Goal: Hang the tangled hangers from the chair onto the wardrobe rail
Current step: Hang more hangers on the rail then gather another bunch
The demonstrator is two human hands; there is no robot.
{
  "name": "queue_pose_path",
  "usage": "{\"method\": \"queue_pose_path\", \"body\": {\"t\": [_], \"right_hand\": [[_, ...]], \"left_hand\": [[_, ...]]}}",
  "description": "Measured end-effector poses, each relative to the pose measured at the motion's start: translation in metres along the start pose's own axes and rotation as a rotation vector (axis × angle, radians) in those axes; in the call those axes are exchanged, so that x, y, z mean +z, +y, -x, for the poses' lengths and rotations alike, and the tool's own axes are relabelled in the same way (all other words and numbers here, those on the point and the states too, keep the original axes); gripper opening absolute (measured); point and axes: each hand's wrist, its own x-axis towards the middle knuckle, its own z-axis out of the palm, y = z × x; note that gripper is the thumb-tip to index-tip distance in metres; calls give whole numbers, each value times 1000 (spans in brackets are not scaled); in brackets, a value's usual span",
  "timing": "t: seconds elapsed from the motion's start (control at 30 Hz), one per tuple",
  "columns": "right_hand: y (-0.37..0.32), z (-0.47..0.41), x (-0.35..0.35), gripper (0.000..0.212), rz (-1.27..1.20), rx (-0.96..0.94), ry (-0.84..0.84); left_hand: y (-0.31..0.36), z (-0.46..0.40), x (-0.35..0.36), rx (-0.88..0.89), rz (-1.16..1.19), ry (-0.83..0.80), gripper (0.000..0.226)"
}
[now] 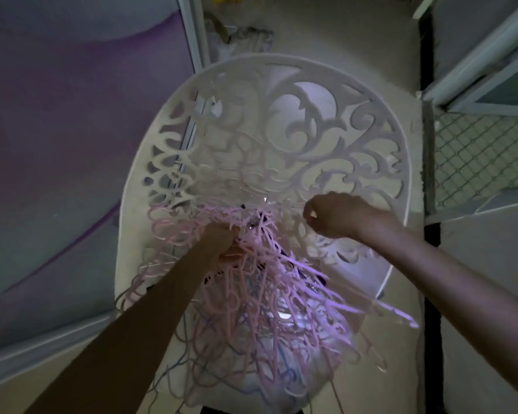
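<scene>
A big tangle of pink hangers [260, 303], with a few blue and clear ones mixed in, lies heaped on the seat of a white chair. The chair's carved openwork back [281, 130] rises behind the heap. My left hand [222, 240] reaches into the upper part of the heap and grips a bunch of pink hangers there. My right hand [335, 215] hovers just right of the heap, in front of the chair back, with its fingers curled; whether it pinches a thin hanger is unclear. No wardrobe rail is in view.
A purple and grey wall [57, 144] stands to the left. A pale floor [326, 31] stretches beyond the chair, with some clutter [240, 31] at the top. Metal door frames and a wire mesh panel [479, 153] are on the right.
</scene>
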Motion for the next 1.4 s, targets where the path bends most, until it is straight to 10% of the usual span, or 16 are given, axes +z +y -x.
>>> {"method": "queue_pose_path", "body": {"t": [0.2, 0.53, 0.8, 1.4], "right_hand": [[-28, -70, 66, 27, -468, 122, -434], [-30, -89, 93, 37, -338, 185, 88], [-32, -94, 105, 28, -399, 217, 72], [-12, -72, 103, 33, -388, 144, -147]], "left_hand": [[5, -2, -5, -74, -23, -27, 10], [28, -6, -5, 7, -132, -34, 3], [32, -21, 6, 224, -553, 81, 21], [16, 3, 4, 15, -495, -52, 26]]}}
